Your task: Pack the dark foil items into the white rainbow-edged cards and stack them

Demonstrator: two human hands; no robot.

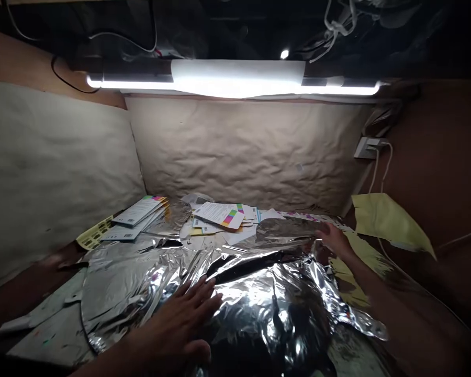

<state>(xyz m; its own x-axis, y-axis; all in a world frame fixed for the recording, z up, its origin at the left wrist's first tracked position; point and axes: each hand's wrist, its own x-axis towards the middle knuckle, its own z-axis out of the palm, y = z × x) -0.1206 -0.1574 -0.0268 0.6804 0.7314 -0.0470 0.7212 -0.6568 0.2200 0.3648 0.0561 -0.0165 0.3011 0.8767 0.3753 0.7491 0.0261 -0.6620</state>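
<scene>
A crumpled silver foil sheet (267, 296) lies over the desk (55, 335). On the foil's near part, left of its middle, the left hand (180, 317) rests palm down, fingers loosely spread. The right hand (335, 241) is at the foil's far right; whether its fingers pinch it, I cannot tell. At the foil's far side lie 2 piles of printed cards (223, 214).
</scene>
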